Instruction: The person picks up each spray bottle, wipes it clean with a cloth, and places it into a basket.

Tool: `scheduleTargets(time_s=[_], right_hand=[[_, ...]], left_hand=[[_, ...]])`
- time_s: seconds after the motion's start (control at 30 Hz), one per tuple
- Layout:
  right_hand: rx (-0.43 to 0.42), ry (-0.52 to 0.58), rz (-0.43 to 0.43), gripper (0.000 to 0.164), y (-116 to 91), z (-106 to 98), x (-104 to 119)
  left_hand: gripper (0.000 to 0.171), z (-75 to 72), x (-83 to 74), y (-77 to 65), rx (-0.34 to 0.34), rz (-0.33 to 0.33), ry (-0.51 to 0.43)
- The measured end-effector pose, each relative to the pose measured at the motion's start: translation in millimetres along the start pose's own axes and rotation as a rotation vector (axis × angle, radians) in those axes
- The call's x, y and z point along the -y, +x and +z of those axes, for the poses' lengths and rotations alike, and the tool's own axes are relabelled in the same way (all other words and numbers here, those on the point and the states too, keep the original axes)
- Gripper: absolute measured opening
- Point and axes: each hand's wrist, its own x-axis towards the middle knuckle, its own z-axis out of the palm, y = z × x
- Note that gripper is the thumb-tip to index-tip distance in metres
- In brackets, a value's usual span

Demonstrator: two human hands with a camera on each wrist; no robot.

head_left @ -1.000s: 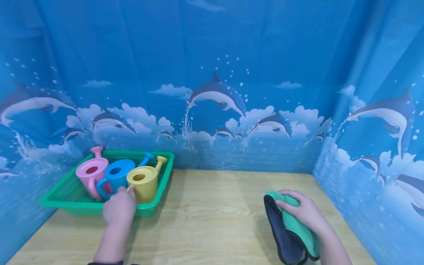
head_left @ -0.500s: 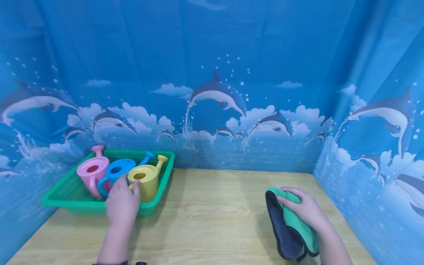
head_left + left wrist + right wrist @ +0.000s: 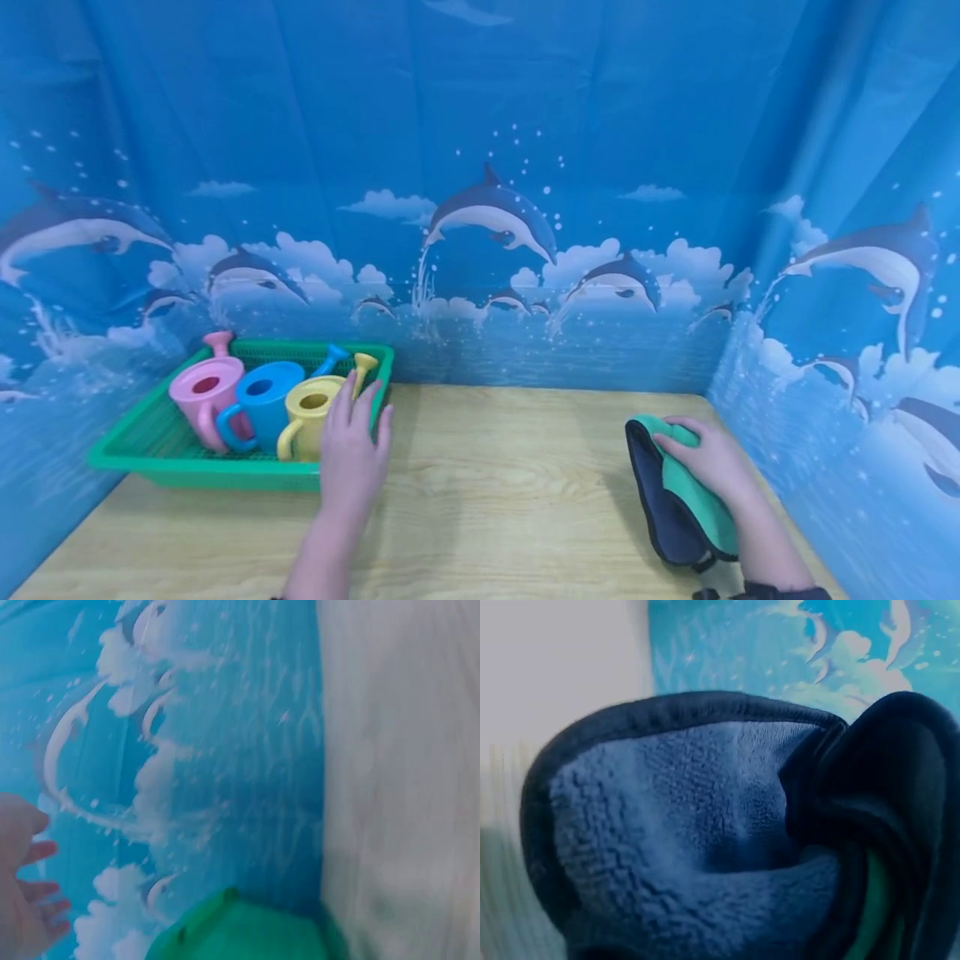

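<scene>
In the head view, a green plastic basket holds a pink watering can, a blue watering can and a yellow watering can in a row. My left hand, fingers spread and fairly straight, is over the basket's right front corner and hides part of the yellow can; whether it touches the can I cannot tell. My right hand grips a folded cloth, green on one side and dark grey-blue on the other, edged in black. In the right wrist view the cloth's fuzzy dark side fills the middle.
A light wood table stretches between the basket and the cloth. Blue curtains printed with dolphins enclose it at the back and both sides. The left wrist view shows the table and a blurred green basket corner.
My left hand has left the handle of the yellow watering can and moved right, fingers spreading. My right hand has shifted slightly to the right with the cloth. The cans stay in place.
</scene>
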Motion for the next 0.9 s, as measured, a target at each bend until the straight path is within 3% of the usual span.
scheduleTargets(time_s=[0.07,0.13,0.2,0.37,0.47,0.9], right_hand=[[0.019,-0.022,0.012,0.072,5.1,-0.9,-4.5],[0.04,-0.038,0.028,0.072,9.4,-1.8,-9.2],[0.051,-0.049,0.035,0.07,12.0,-1.6,-14.0],[0.071,-0.07,0.048,0.067,15.0,3.9,-26.0],[0.092,-0.066,0.058,0.068,17.4,7.5,-31.1],[0.147,-0.056,0.094,0.07,26.1,21.4,-40.6]], left_hand=[[0.042,7.1,-6.4,-2.7,-0.033,0.065,-0.027],[0.044,13.4,-13.0,-5.0,-0.014,0.088,-0.037],[0.046,18.1,-20.2,-7.0,0.054,0.06,-0.049],[0.058,28.9,-33.2,-9.7,0.316,-0.044,-0.037],[0.062,34.2,-34.8,-12.5,0.394,-0.064,-0.013],[0.061,44.4,-33.6,-20.1,0.475,-0.098,0.009]])
